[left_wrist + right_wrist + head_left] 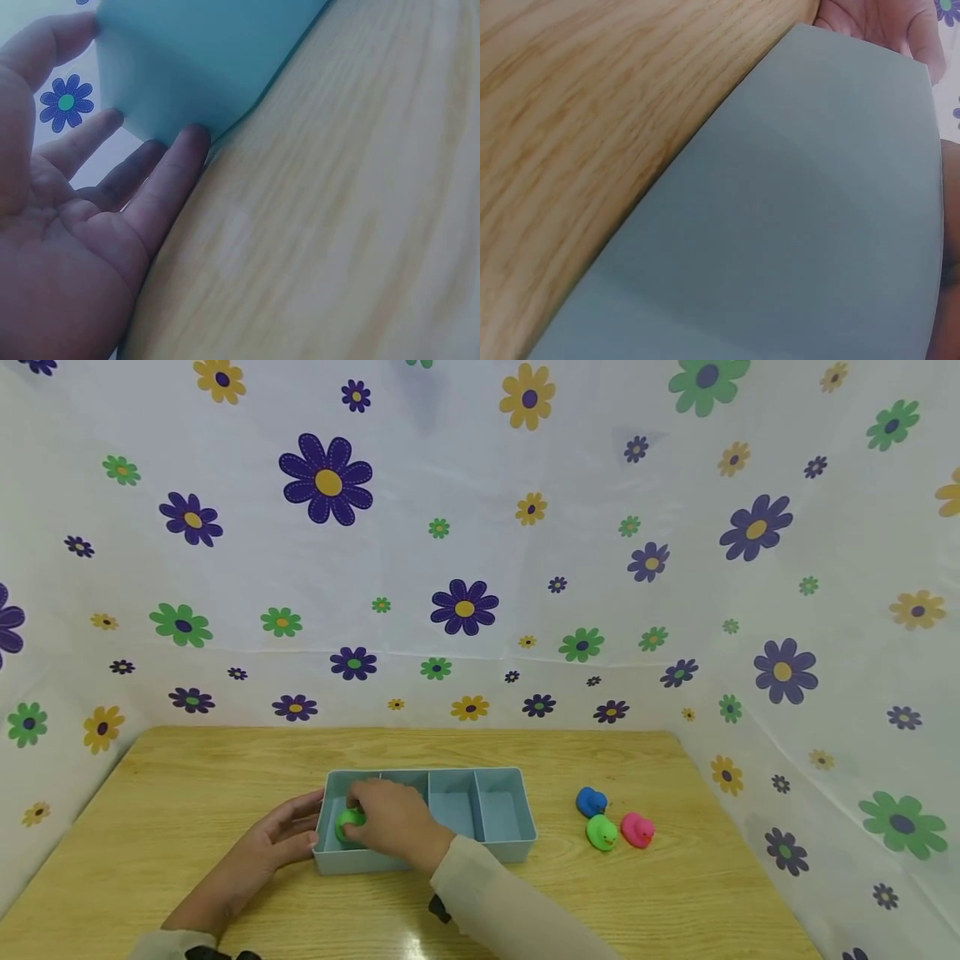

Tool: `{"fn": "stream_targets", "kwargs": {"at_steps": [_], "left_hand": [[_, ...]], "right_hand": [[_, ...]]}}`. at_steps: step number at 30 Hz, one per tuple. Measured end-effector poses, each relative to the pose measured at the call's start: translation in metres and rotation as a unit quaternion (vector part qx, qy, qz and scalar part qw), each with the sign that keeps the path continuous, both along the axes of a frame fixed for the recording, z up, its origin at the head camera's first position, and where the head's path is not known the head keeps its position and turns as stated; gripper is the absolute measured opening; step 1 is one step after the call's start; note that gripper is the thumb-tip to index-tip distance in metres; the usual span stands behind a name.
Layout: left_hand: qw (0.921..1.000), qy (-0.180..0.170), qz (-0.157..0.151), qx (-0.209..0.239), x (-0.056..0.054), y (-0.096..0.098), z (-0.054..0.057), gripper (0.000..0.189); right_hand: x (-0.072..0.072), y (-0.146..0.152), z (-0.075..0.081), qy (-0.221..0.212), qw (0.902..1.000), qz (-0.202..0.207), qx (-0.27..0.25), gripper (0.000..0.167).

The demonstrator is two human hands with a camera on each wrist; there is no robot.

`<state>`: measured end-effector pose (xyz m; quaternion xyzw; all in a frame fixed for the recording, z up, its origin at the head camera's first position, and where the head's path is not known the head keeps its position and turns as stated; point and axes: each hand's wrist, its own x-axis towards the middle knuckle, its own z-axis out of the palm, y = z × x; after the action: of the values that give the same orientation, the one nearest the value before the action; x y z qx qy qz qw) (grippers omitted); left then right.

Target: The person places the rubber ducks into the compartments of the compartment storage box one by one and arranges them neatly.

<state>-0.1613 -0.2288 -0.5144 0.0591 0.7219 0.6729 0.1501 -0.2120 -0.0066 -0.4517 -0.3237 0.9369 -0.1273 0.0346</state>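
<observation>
A light blue divided box [360, 862] sits on the table, its long side facing me. My right hand [396, 822] reaches into its leftmost compartment and pinches a green rubber duck [346, 820] between thumb and fingers. Part of that duck is hidden behind the hand. At the box's left end, my left hand [279, 837] rests with extended fingers. In the left wrist view its fingertips [196, 139] touch the end wall [195, 67]. The right wrist view mostly shows the box's long outer wall [780, 195], with little of the right hand visible at the edge.
Right of the box, a blue duck [590, 802], another green duck [602, 832] and a pink duck [637, 830] stand close together on the wooden table [675, 902]. A white flower-print sheet [420, 552] hangs behind the table and along its sides.
</observation>
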Motion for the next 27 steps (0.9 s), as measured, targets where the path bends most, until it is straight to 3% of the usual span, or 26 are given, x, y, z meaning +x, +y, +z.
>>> {"fn": "stream_targets", "kwargs": {"at_steps": [9, 12, 16, 20, 27], "left_hand": [[0.9999, -0.012, 0.009, -0.005, 0.0, 0.003, 0.0, 0.067], [0.9998, -0.011, 0.015, -0.012, 0.0, 0.002, 0.0, 0.068], [0.9995, -0.009, 0.019, -0.023, 0.0, 0.001, 0.002, 0.069], [0.9994, -0.012, 0.018, -0.027, -0.001, 0.001, 0.004, 0.068], [0.9995, -0.018, 0.011, -0.024, -0.002, 0.0, 0.003, 0.069]], "right_hand": [[0.002, 0.033, 0.013, 0.059, 0.9946, 0.082, -0.027, 0.038], [0.003, 0.052, 0.018, 0.077, 0.9922, 0.089, -0.04, 0.039], [0.002, 0.08, 0.024, 0.086, 0.9916, 0.075, -0.06, 0.039], [-0.001, 0.108, 0.028, 0.066, 0.9939, 0.048, -0.075, 0.039], [-0.012, 0.161, 0.024, 0.077, 0.9929, 0.004, -0.09, 0.037]]}}
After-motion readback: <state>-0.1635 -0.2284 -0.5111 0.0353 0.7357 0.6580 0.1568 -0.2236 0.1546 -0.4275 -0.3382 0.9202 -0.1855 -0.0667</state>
